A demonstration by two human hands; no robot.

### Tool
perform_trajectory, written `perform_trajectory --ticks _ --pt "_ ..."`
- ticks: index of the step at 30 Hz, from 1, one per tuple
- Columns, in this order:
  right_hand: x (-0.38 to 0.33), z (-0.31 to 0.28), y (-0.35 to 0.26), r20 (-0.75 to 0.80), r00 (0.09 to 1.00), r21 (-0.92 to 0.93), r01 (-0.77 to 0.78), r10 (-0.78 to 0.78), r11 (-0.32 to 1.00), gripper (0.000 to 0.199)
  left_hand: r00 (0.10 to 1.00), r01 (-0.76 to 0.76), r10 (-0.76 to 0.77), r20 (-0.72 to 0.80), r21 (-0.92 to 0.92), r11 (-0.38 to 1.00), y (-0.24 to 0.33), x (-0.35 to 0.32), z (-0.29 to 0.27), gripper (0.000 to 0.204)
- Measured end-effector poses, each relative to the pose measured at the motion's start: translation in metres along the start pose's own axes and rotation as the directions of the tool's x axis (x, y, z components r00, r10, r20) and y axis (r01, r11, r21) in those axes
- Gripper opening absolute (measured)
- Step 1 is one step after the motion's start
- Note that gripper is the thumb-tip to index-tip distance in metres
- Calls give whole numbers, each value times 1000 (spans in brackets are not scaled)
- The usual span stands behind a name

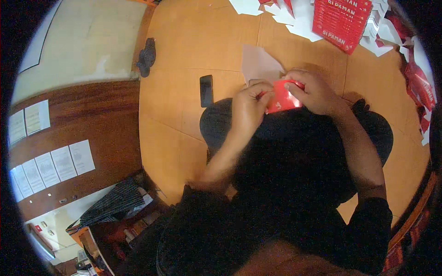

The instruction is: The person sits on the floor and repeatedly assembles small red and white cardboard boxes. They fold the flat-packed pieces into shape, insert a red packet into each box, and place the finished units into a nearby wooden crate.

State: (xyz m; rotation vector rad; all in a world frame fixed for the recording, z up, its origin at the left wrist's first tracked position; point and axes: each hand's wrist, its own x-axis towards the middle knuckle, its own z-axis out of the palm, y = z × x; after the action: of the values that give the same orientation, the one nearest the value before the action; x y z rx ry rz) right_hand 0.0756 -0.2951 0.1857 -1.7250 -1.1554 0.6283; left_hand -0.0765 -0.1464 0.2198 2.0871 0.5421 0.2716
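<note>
A: Position check. Both hands up over the lap, person seated on the wooden floor [184, 138]. Left hand [248, 108] and right hand [313, 92] each pinch one small red paper [282, 99] between them, fingers curled tight on its edges.

B: So neither hand is loose?

A: No. Both are closed on that red paper, left at its left edge, right over its top right corner. It sits just above the dark trousers, near the knees.

B: What's beneath it?

A: A pale pink sheet [260, 62] lies flat on the floor just beyond the hands. A black phone [206, 90] lies to the left of it, near but apart.

B: How would you handle the paper well from here?

A: My judgement: keep thumbs close to the line being worked, press evenly, and hold the corners matched so the paper does not skew. It looks thin and glossy, so it may slip or crease off-line.

B: Room to move?

A: Open floor to the left and front-left, past the phone. Crowded ahead and to the right: a stack of red booklets [341, 20], scattered white paper pieces [299, 20], more red scraps [421, 83] along the right rim. A dark cloth [146, 56] lies at the floor's edge, far left.

B: Limits?

A: A wooden wall panel with white sheets [55, 163] pinned on bounds the left.
</note>
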Motion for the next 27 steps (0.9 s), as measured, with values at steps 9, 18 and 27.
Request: perform_trajectory --ticks 9,18,27 --pt "2 7 9 -94 993 -45 61 -64 997 26 967 241 -207 150 -257 936 6 -7 6 35" --pt "2 14 20 90 984 -91 -147 155 985 25 957 258 -288 44 -589 766 -44 -11 -14 41" --pt "4 1 14 241 963 -112 -94 118 989 25 956 284 -293 -21 -188 940 -45 -1 1 33"
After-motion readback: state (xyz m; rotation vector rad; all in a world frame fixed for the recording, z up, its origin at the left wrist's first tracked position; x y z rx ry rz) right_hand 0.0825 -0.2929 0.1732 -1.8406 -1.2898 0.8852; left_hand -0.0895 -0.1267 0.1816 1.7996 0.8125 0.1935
